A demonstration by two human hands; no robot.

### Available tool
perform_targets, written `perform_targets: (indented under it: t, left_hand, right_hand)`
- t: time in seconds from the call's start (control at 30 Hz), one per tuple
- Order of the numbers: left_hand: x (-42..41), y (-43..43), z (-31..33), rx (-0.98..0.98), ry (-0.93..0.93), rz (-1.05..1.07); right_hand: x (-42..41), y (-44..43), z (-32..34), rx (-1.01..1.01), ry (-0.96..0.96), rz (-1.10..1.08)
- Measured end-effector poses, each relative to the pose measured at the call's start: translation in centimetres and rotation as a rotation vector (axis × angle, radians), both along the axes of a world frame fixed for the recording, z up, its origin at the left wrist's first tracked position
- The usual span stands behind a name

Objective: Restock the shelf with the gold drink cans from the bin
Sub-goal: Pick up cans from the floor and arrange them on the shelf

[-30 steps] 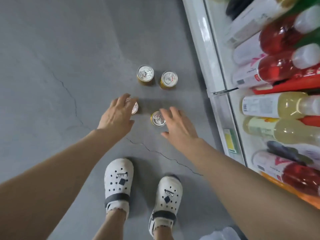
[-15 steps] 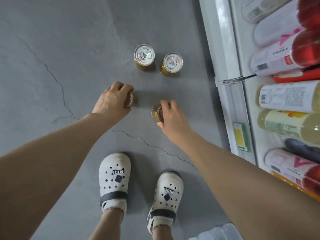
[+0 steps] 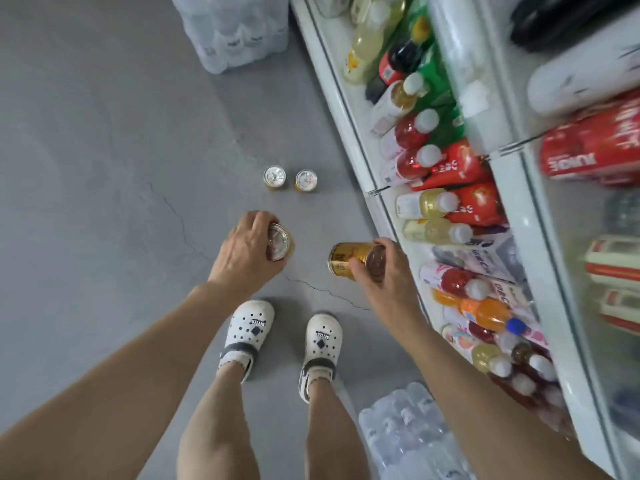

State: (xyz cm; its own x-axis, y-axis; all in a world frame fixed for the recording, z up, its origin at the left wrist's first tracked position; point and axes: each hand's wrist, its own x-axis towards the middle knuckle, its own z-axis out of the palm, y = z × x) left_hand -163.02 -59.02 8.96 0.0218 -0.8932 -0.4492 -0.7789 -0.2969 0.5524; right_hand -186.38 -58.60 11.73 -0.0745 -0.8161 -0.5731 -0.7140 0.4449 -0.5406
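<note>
My left hand (image 3: 242, 251) grips a gold can (image 3: 281, 242) from above, its silver top facing me. In my right hand (image 3: 384, 275) a second gold can (image 3: 348, 258) lies tilted on its side, label showing, held up off the floor. Two more gold cans (image 3: 274, 177) (image 3: 306, 180) stand side by side on the grey floor ahead of my hands. The white shelf (image 3: 349, 109) full of drink bottles runs along my right. No bin is in view.
A shrink-wrapped pack of water bottles (image 3: 235, 29) sits on the floor ahead, and another pack (image 3: 408, 434) lies by my right foot. My feet in white clogs (image 3: 249, 327) stand below my hands. Cracks cross the concrete floor.
Both hands closed on the two nearer cans and lifted them off the floor; the right can tipped sideways. My view rose and pulled back, showing more of the shelf and the water packs.
</note>
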Motion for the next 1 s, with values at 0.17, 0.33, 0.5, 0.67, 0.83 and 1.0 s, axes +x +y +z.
perform_targets:
  t: [0.17,0.33,0.5,0.67,0.83,1.0]
  left_hand:
    - [-1.3,-0.8,12.7,-0.086,0.05,-0.105]
    - [-3.3,-1.2,24.6,-0.185,0.094,-0.162]
    - [-6.1,-1.1,35.3,-0.217,0.158,-0.419]
    - [-11.2,0.5,43.3,-0.306,0.186,-0.748]
    - [-18.4,4.0,49.9,-0.395,0.193,-1.052]
    - [-26.2,10.5,56.3,-0.472,0.213,-1.251]
  right_hand:
    - [-1.2,2.1,13.0,-0.096,-0.049,-0.198]
    - [-2.2,6.0,25.0,-0.258,-0.13,-0.369]
    - [-3.9,10.9,34.4,-0.394,-0.155,-0.578]
    - [-7.1,16.8,41.6,-0.49,-0.044,-0.633]
    - [-11.9,24.4,47.5,-0.588,0.097,-0.644]
    - [-17.3,34.1,52.8,-0.619,0.16,-0.748]
